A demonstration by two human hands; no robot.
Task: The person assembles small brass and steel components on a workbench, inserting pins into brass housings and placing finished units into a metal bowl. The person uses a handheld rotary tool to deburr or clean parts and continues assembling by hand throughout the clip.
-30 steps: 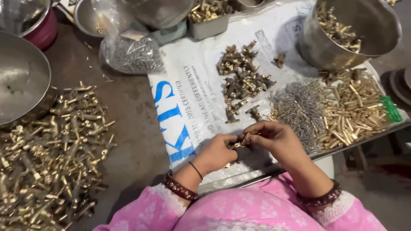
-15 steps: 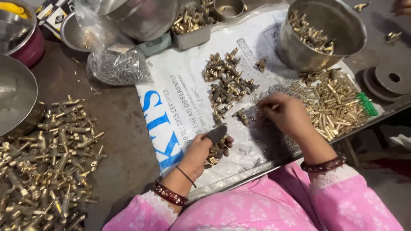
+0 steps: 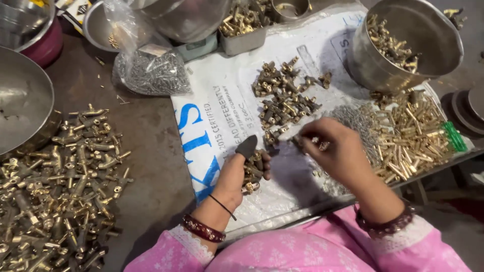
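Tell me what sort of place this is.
Probably a small hardware assembly workbench. Heaps of brass fittings cover the table, steel bowls hold more, and a bag of small screws sits nearby. The left hand cradles several fittings while the right hand picks parts.

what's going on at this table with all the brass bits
A person in pink sleeves sorts small brass fittings over a white printed sack. The left hand, a dark cover on its thumb, cups several fittings. The right hand pinches something small near the pile of fittings. Brass pins lie to the right.
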